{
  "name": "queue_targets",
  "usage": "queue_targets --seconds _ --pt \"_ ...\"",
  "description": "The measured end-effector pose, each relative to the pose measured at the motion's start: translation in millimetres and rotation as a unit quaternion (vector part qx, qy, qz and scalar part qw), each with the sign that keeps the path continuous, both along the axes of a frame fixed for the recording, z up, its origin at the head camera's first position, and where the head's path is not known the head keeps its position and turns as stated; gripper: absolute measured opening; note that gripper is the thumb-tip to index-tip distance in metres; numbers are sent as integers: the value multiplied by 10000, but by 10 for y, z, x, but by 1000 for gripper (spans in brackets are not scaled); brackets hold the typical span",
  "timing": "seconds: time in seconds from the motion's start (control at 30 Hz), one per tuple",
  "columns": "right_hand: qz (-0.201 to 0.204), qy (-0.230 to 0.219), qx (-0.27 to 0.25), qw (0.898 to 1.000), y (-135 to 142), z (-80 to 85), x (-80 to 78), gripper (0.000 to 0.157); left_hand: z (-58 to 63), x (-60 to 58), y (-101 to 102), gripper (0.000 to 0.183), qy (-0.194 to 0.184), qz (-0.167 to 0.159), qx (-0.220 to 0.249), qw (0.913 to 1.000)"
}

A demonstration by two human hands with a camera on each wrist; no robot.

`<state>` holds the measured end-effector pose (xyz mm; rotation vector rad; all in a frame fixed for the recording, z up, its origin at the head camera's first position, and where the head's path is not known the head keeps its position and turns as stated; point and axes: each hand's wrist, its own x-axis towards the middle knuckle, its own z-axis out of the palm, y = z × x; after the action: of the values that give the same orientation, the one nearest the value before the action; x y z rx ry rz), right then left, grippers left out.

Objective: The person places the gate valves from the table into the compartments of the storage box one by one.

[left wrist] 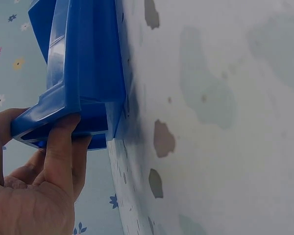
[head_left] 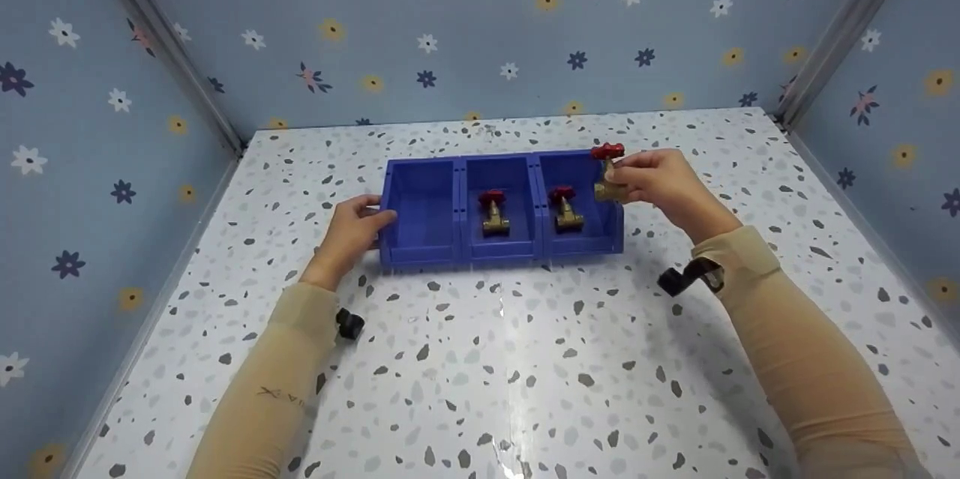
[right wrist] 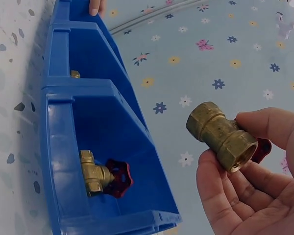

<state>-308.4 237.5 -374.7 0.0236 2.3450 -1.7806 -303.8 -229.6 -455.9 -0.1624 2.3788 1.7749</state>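
A blue three-compartment bin [head_left: 424, 254] stands on the speckled table. My left hand [head_left: 351, 235] grips its left end wall, thumb over the rim and fingers outside, as the left wrist view shows. My right hand [head_left: 664, 187] pinches a brass gate valve [right wrist: 220, 134] with a red handwheel, held above the right compartment's right edge. A second gate valve [head_left: 568, 218] lies in the right compartment, its red wheel toward the back. Another gate valve [head_left: 495, 220] lies in the middle compartment. Nothing is seen in the left compartment.
The white speckled table [head_left: 465, 359] reaches toward the viewer. Blue flowered panels [head_left: 465, 37] enclose the back and both sides, with metal posts [head_left: 847, 37] in the corners. Black camera mounts [head_left: 686, 276] sit on both wrists.
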Motion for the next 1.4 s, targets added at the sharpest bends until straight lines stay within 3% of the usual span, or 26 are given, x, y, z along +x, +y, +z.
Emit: queue_targets --seconds 0.43,1.1,1.4 --pt "135 133 -104 9998 -257 79 -5 19 -13 -21 5 54 -15 42 -1 10000" --pt "399 227 -275 9986 -600 154 -12 25 2 -16 2 50 0 18 -139 9999" --pt "331 256 -400 9983 -747 181 -3 20 -9 -4 4 52 42 5 43 10000"
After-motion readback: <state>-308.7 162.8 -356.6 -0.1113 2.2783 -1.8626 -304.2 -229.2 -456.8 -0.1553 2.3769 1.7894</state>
